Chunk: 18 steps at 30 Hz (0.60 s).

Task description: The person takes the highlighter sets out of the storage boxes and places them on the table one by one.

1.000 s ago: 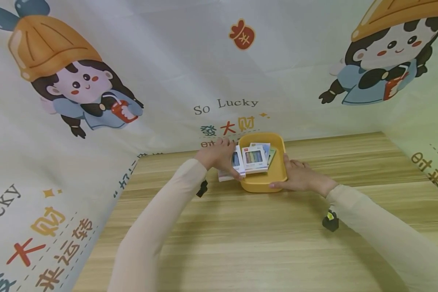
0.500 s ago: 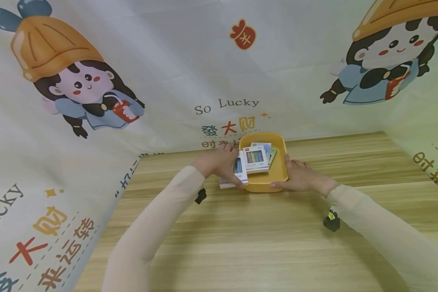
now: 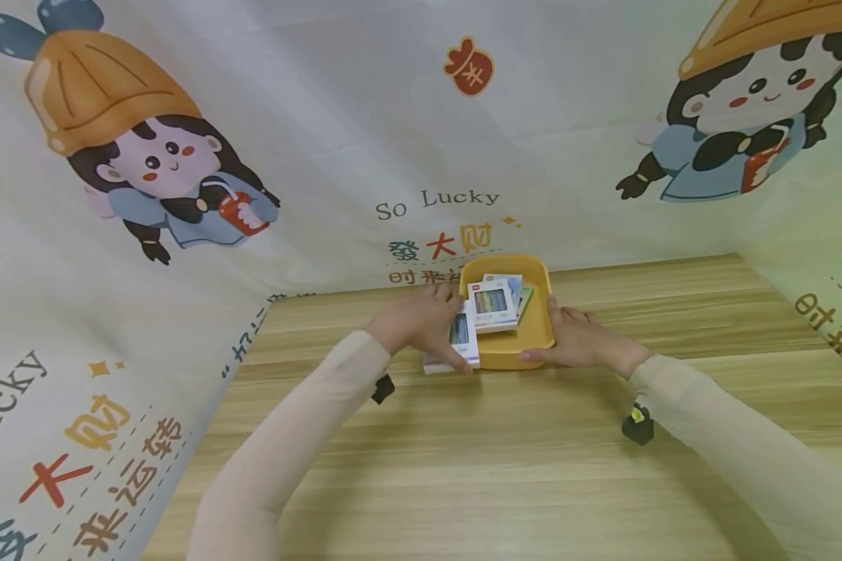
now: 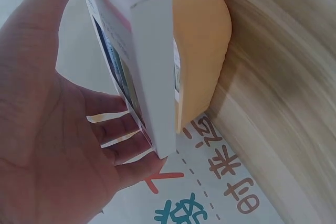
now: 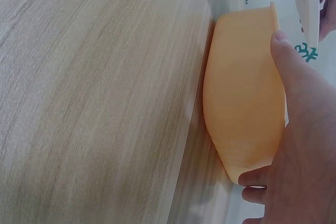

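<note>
Lettering on the white backdrop read "So Lucky", with 發大财 beneath it and 时来 starting a lower line that ran behind the bin. We also read 来运转 on the left-hand wall. A red emblem bore a character. The boxes carried small print and a red mark, too small for us to read.

We noted the left hand clamped on a white box, thumb near one end, fingers toward the other. That box had a dark window and was tilted at the left rim of the yellow bin; we could not tell whether it touched.

We recorded the right hand spread, thumb and fingers apart, against the bin's right side. Inside the bin, a second white box with coloured sticks in its window overlapped a bluish pack and a green one. The bin stood on the wood-grain tabletop, near the backdrop.
</note>
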### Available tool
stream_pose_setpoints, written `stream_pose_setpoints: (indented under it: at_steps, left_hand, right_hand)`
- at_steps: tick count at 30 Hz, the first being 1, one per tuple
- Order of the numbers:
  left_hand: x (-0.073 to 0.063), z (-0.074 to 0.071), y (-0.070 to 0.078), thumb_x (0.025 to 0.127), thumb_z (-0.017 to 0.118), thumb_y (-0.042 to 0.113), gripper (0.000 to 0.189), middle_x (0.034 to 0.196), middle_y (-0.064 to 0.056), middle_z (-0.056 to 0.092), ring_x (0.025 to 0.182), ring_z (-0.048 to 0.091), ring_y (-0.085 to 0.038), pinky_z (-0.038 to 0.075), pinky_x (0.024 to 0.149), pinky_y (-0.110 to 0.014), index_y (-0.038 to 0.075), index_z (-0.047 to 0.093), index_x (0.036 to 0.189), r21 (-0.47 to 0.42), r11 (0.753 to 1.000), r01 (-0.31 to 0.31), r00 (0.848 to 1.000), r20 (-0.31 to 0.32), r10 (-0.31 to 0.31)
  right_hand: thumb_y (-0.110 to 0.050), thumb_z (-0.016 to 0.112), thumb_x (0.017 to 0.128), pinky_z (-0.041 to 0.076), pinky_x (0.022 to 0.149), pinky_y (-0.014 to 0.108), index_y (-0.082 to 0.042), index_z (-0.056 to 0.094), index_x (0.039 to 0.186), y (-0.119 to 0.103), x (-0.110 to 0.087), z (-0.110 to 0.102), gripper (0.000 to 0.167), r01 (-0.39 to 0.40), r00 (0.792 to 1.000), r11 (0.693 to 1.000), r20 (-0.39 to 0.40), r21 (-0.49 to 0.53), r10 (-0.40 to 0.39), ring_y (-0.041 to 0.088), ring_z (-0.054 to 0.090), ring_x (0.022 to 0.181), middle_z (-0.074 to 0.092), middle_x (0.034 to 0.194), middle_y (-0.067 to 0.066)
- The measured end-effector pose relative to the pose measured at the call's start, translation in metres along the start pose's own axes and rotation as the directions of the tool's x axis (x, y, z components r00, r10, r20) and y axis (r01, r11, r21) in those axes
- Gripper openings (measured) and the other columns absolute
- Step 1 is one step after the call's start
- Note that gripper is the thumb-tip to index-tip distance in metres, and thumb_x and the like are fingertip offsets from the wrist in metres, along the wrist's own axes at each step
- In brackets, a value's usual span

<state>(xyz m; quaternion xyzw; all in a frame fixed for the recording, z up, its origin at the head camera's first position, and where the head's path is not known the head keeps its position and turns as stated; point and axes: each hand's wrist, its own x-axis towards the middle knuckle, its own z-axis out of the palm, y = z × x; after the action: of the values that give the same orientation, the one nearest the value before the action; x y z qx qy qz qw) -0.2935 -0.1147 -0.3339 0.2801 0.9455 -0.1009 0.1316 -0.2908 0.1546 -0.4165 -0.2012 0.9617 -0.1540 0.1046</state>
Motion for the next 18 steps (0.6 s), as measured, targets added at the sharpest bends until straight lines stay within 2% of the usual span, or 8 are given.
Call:
stream_pose_setpoints:
  at_steps: [7,13,18]
  left_hand:
    - [-0.005,0.004,0.005,0.064,0.075,0.076,0.128,0.163,-0.022,0.020,0.151,0.021,-0.040,0.026,0.124,-0.052,0.004,0.022,0.157,-0.063,0.998,-0.026,0.999,-0.026,0.025]
    - [-0.009,0.006,0.007,0.065,0.077,0.073,0.128,0.161,-0.021,0.022,0.150,0.023,-0.039,0.028,0.122,-0.053,0.009,0.017,0.159,-0.097,0.995,-0.012,1.000,-0.026,0.010]
    - [-0.014,0.010,0.009,0.064,0.079,0.071,0.128,0.156,-0.020,0.030,0.143,0.033,-0.035,0.034,0.120,-0.051,0.009,0.018,0.159,-0.108,0.994,-0.027,0.999,-0.035,0.024]
  right_hand:
    - [-0.077,0.048,0.086,0.012,0.119,0.072,0.012,-0.004,0.153,0.001,0.000,0.000,0.123,0.002,1.000,1.000,0.004,0.007,-0.002,0.051,0.020,0.148,0.021,0.159,0.033]
    - [-0.078,0.048,0.085,0.012,0.119,0.071,0.011,-0.004,0.153,0.002,0.001,0.001,0.124,-0.002,1.000,1.000,0.000,0.007,0.002,0.051,0.021,0.148,0.023,0.159,0.032]
    - [-0.076,0.049,0.086,0.012,0.119,0.072,0.012,-0.004,0.153,0.001,0.001,0.001,0.123,-0.001,1.000,1.000,0.000,0.009,0.001,0.051,0.021,0.148,0.022,0.159,0.033]
